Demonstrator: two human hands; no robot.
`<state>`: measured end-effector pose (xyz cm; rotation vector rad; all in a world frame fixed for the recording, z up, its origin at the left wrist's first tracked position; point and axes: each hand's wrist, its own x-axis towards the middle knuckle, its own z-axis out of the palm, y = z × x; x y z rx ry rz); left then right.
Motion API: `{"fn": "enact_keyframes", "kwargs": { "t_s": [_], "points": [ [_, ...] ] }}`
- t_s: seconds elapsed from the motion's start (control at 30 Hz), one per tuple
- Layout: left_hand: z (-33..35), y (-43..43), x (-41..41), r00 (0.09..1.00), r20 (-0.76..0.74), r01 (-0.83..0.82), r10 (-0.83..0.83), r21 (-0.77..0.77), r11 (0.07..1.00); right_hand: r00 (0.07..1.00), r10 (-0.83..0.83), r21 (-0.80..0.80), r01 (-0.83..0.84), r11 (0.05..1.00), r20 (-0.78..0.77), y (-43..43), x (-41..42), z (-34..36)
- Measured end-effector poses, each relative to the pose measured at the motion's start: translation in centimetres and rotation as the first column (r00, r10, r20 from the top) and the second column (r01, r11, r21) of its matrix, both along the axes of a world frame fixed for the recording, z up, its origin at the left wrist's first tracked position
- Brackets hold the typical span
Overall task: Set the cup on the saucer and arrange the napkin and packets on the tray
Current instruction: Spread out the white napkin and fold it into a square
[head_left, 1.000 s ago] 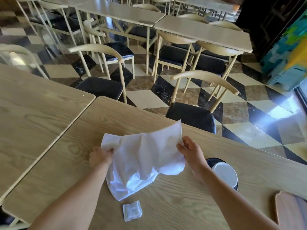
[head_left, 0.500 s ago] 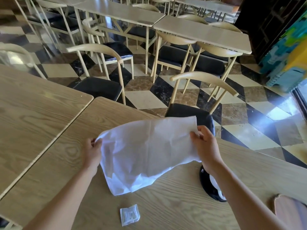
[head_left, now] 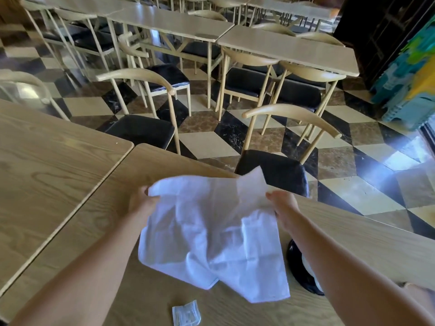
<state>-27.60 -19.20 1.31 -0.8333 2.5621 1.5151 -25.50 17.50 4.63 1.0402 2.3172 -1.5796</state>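
We had the napkin (head_left: 211,231) up off the table (head_left: 70,231), spread between both hands. Left hand (head_left: 141,203) gripped the top-left corner, fingers curled round the edge. Right hand (head_left: 282,205) pinched the top-right edge, with a flap of cloth standing up past it. The middle sagged and the bottom corner hung low over the table, near the packet (head_left: 186,314). We couldn't tell if it touched down.

Handling, as we judged it: thin, light, limp, creased. No stiffness, so it would droop from any single grip and catch air if swung. Corners or the top edge looked like the places to hold, at two points to keep it flat. Folding would likely go easier with it laid on the table. Not fragile, not slippery.

Packet lay flat on the table below the napkin, nearer us, neither hand on it. Saucer (head_left: 296,267) sat just right of the napkin, mostly hidden behind the right forearm. There was a white patch on it; we couldn't tell what.
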Motion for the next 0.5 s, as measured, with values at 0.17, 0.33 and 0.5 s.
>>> {"fn": "enact_keyframes", "kwargs": {
  "t_s": [0.17,0.33,0.5],
  "points": [
    [-2.3,-1.5,4.0,0.984,0.179,0.000,-0.003,0.016,1.000,0.997,0.016,0.062,-0.020,0.998,0.072,0.4,4.4,-2.8],
    [-3.1,-3.0,10.0,0.947,0.321,0.010,0.029,-0.118,0.993,0.947,0.295,0.322,-0.320,0.891,0.125,0.2,10.5,-3.8],
    [-2.7,-2.0,14.1,0.946,0.321,0.043,-0.041,-0.001,0.999,0.866,0.448,0.464,-0.499,0.732,0.224,-0.7,15.2,-5.3]
  ]
}}
